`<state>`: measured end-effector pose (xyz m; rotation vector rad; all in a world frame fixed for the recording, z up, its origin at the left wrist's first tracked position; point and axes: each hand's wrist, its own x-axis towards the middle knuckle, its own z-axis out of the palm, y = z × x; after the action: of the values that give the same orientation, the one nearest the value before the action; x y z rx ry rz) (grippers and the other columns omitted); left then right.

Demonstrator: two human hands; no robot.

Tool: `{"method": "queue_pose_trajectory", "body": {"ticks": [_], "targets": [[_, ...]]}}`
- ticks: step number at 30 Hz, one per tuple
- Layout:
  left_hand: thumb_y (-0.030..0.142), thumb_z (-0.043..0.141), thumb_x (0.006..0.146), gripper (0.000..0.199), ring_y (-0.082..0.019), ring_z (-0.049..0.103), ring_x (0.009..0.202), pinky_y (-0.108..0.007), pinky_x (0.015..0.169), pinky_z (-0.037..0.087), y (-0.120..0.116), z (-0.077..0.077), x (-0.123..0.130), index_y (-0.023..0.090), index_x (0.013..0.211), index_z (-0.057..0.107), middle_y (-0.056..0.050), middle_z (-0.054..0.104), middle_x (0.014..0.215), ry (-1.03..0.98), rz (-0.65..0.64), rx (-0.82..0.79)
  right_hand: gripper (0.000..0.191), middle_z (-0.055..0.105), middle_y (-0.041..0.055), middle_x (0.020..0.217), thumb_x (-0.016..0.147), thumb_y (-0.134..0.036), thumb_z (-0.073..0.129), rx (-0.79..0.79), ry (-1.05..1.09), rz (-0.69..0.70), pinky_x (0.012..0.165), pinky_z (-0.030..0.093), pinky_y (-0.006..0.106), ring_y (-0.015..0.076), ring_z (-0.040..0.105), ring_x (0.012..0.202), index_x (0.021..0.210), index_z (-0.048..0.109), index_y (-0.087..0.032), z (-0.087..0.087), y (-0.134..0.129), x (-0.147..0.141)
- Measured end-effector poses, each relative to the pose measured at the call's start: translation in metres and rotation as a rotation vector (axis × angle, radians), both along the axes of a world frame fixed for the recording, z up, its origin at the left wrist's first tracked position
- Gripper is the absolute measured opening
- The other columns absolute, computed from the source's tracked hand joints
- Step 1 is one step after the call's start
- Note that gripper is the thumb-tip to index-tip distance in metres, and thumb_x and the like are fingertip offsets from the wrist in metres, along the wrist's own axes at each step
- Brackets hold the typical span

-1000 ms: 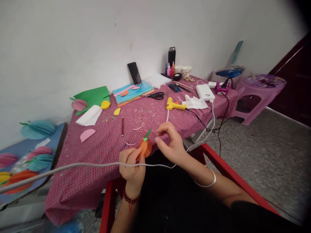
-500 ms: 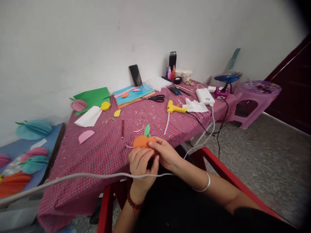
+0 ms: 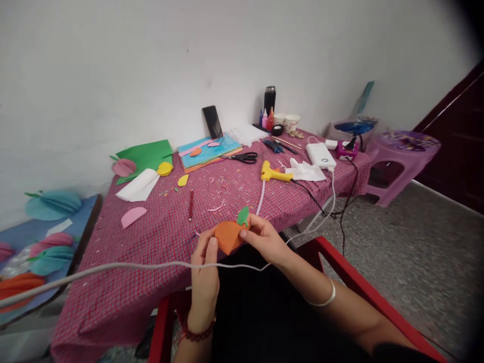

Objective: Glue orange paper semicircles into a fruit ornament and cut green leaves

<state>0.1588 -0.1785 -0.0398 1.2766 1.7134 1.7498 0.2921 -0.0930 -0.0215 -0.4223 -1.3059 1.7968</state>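
An orange paper fruit (image 3: 228, 236) with a green leaf (image 3: 243, 215) at its top is held between both hands, over the front edge of the table. My left hand (image 3: 205, 262) pinches its left side, thumb in front. My right hand (image 3: 264, 239) grips the right side beside the leaf, its thumb on the orange face. Beyond the hands lie a yellow glue gun (image 3: 276, 174) with a pale glue stick in it, a dark red pencil (image 3: 191, 205) and small paper scraps.
Black scissors (image 3: 245, 158), coloured paper sheets (image 3: 212, 151) and a green sheet (image 3: 147, 156) lie further back. A white power bank (image 3: 320, 155) sits at the right. A white cable (image 3: 151, 265) crosses before my left wrist. Paper fruits (image 3: 53, 204) rest at far left.
The orange paper fruit has turned so a wide, pointed face shows, and its leaf has shifted right. My left hand has moved left and down from over its front to its left side.
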Motion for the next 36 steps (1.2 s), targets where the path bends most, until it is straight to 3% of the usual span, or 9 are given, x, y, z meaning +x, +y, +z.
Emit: {"method": "queue_pose_trajectory", "body": {"ticks": [5,15,27,32,36], "targets": [[0.029,0.051,0.093,0.034,-0.022,0.057,0.114,-0.041,0.100,0.044,-0.013,0.008,0.010,0.023,0.125,0.061,-0.010,0.062,0.123,0.222,0.126,0.069,0.036,0.051,-0.0037,0.069,0.076,-0.051,0.072,0.044,-0.026,-0.052,0.062,0.040,0.025,0.0113,0.047,0.062,0.077,0.053,-0.021,-0.002,-0.001,0.001],[0.032,0.070,0.080,0.070,-0.028,0.056,0.112,-0.045,0.093,0.049,-0.006,0.005,0.017,0.020,0.143,0.041,-0.014,0.057,0.120,0.747,0.285,0.187,0.031,0.050,-0.0037,0.069,0.079,-0.048,0.068,-0.015,-0.070,-0.206,0.060,0.039,0.023,0.0126,0.047,0.063,0.079,0.053,-0.022,-0.006,-0.011,-0.009],[0.021,0.069,0.082,0.078,-0.030,0.054,0.116,-0.046,0.095,0.047,-0.003,-0.001,0.013,0.021,0.150,0.030,-0.018,0.054,0.128,0.862,0.306,0.245,0.031,0.053,-0.0036,0.069,0.076,-0.046,0.070,-0.153,-0.020,-0.172,0.057,0.039,0.022,0.0117,0.048,0.060,0.078,0.051,-0.021,-0.005,-0.016,-0.017],[0.015,0.073,0.077,0.080,-0.029,0.053,0.117,-0.044,0.093,0.048,-0.001,-0.003,0.011,0.027,0.146,0.037,-0.016,0.050,0.132,0.898,0.318,0.310,0.029,0.055,-0.0035,0.072,0.076,-0.044,0.072,-0.191,0.016,-0.158,0.060,0.041,0.023,0.0112,0.049,0.061,0.081,0.054,-0.021,-0.005,-0.016,-0.017],[0.018,0.077,0.073,0.066,-0.029,0.053,0.117,-0.044,0.094,0.047,-0.005,-0.004,0.012,0.024,0.133,0.051,-0.014,0.051,0.129,0.909,0.296,0.350,0.029,0.054,-0.0038,0.070,0.077,-0.044,0.070,-0.180,0.009,-0.154,0.059,0.041,0.023,0.0108,0.049,0.060,0.080,0.053,-0.021,-0.007,-0.016,-0.017]]}}
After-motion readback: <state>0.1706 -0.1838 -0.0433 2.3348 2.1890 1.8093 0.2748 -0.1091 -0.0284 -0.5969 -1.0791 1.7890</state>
